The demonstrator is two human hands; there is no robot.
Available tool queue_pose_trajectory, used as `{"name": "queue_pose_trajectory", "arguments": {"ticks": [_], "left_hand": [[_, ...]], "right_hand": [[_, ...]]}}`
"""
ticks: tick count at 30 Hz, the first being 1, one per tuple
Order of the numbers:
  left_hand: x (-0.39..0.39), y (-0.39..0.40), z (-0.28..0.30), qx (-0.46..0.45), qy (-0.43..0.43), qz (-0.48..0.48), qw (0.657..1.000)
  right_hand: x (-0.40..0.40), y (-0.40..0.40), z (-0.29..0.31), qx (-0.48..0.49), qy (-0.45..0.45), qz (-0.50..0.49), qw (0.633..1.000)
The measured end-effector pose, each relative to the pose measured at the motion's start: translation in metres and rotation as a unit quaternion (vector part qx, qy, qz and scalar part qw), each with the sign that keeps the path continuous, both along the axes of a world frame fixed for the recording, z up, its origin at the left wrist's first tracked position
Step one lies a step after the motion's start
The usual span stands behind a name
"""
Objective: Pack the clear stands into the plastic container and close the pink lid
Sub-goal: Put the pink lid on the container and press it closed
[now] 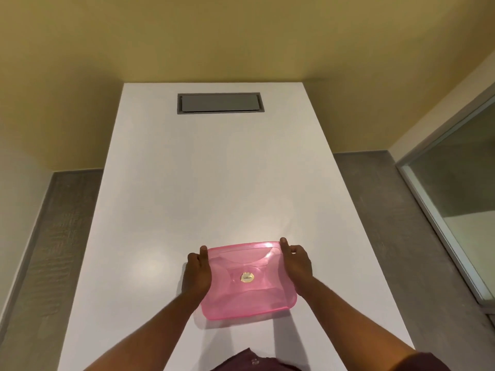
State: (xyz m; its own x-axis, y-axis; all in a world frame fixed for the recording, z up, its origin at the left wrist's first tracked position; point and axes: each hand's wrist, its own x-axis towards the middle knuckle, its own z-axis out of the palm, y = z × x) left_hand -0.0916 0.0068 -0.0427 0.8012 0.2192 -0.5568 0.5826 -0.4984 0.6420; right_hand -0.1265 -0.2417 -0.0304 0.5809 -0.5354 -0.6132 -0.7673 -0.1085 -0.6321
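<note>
A translucent pink lid [247, 279] with a small gold sticker at its middle lies on top of the plastic container near the front of the white table [214, 170]. My left hand [197, 271] grips the lid's left edge, thumb on top. On the right edge my right hand [296, 266] holds the same way. The container body under the lid is mostly hidden. Faint curved shapes show through the pink plastic; I cannot tell whether they are the clear stands.
A grey recessed hatch [218, 103] is set into the table's far end. Grey floor [61, 236] runs along both long sides of the table. A glass partition [460, 183] stands at the right. Yellow walls close the room behind.
</note>
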Motion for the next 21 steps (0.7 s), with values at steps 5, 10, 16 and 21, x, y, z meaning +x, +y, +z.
{"name": "queue_pose_trajectory", "arguments": {"ticks": [5, 10, 16, 21], "left_hand": [[-0.012, 0.011, 0.006, -0.088, 0.072, 0.05, 0.992], [-0.035, 0.019, 0.005, -0.148, 0.109, 0.041, 0.982], [-0.034, 0.006, 0.015, -0.158, 0.109, 0.041, 0.981], [-0.01, 0.005, 0.022, -0.135, 0.087, 0.047, 0.986]], "right_hand": [[-0.008, 0.001, 0.007, -0.033, -0.008, 0.024, 0.999], [-0.025, 0.006, 0.006, 0.012, -0.005, 0.046, 0.999], [-0.015, 0.017, 0.008, 0.039, 0.013, 0.03, 0.999], [0.007, 0.018, 0.011, 0.062, -0.003, 0.017, 0.998]]}}
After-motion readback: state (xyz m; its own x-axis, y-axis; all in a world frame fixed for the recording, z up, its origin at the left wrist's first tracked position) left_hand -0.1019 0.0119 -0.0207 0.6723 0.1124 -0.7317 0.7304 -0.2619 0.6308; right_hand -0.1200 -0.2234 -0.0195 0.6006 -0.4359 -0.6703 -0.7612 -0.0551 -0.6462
